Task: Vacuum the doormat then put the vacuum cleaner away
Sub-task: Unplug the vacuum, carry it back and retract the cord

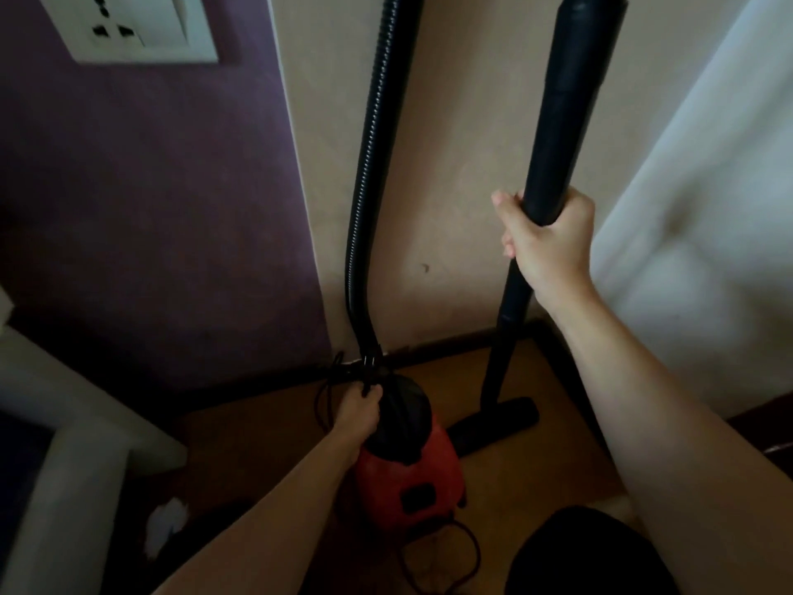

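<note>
The vacuum (407, 465), red-bodied with a black top, stands on the brown floor (266, 444) in a wall corner. The left hand (358, 412) is closed on black cord at the vacuum's top left. Past the vacuum, the right hand (547, 238) wraps its fingers (508, 208) tight round the upright black wand (562, 122); the ribbed hose (369, 173) rises between.

Head view, looking down into a room corner. The right hand (547, 240) is closed around the black wand (566, 122), which stands upright with its floor nozzle (497, 425) on the brown floor (266, 444). The left hand (358, 412) grips the dark top of the red vacuum cleaner (407, 478), beside the ribbed hose (371, 173) rising along the beige wall (463, 186). A wall socket (128, 25) is on the purple wall (150, 208).
</note>
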